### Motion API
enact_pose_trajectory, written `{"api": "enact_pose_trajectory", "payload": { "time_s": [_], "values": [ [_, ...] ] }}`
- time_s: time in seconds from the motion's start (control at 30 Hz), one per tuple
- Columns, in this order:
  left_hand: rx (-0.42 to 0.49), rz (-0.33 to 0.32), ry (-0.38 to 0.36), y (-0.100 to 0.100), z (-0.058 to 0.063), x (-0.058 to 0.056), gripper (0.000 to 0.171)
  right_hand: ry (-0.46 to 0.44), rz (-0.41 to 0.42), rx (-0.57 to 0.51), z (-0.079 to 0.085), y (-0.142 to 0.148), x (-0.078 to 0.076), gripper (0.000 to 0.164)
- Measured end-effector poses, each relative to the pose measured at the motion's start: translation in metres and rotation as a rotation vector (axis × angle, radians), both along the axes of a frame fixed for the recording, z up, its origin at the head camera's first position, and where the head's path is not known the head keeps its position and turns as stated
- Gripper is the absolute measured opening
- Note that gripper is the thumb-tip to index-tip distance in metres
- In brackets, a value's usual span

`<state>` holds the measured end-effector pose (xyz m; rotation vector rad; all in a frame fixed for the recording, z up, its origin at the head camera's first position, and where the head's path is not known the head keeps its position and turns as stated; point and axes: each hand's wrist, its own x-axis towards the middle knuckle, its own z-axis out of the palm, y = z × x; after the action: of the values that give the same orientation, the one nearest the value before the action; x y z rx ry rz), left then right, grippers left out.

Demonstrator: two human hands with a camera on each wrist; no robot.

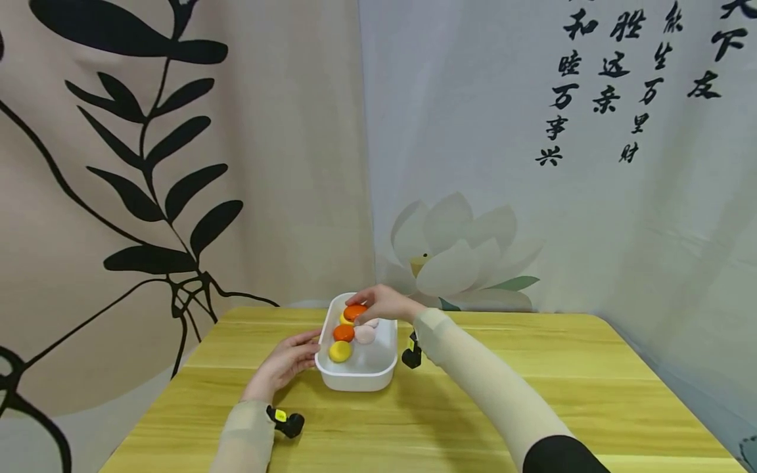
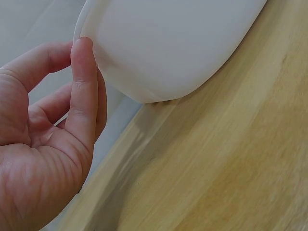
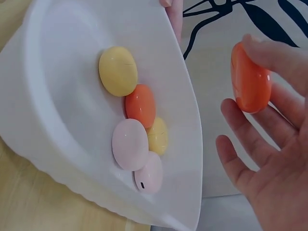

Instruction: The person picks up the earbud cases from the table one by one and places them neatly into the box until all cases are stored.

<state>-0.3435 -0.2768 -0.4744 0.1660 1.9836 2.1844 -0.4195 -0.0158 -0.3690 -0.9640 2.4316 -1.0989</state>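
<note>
A white oblong plastic box stands on the table. My left hand holds its left rim, fingertips at the edge in the left wrist view. My right hand pinches a glossy orange pebble-shaped piece between thumb and fingers, raised above the box's far end. Inside lie similar smooth pieces: a yellow one, an orange one, a second yellow one partly covered, a pale pink one and another pink one with a small black mark. They touch one another along the left side.
The box stands near the far edge of a wood-grain table. Behind the table hangs a cloth backdrop with dark leaves, a pale lotus and black writing. A small black camera is strapped to the left wrist, another to the right.
</note>
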Motion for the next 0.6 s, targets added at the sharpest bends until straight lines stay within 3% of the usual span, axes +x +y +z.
{"api": "enact_pose_trajectory", "payload": {
  "time_s": [0.6],
  "values": [
    [0.013,0.025,-0.012,0.000,0.000,-0.002,0.058,-0.038,-0.038,-0.015,-0.011,-0.010,-0.013,0.044]
  ]
}}
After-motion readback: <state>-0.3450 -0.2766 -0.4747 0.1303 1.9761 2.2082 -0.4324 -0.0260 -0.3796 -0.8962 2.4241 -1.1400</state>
